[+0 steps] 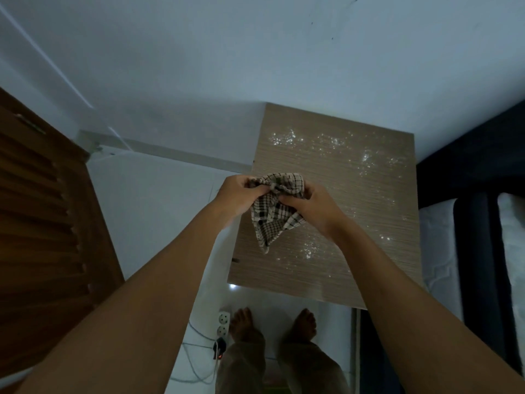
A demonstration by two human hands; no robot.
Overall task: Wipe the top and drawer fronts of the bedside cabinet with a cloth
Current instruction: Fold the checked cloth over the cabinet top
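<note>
Checked cloth [274,207] | gripped by left hand [240,194], right hand [309,207] fingers | above cabinet top [355,194]

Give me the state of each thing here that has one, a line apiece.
Checked beige-and-black cloth: bunched, held by both hands above the cabinet, one corner hanging.
Light wood-grain bedside cabinet top: strewn with white specks, not yet wiped clean.
Left hand: grips the cloth.
Right hand: grips the cloth.
White power strip on the floor: one dark plug in, two sockets free.
</note>
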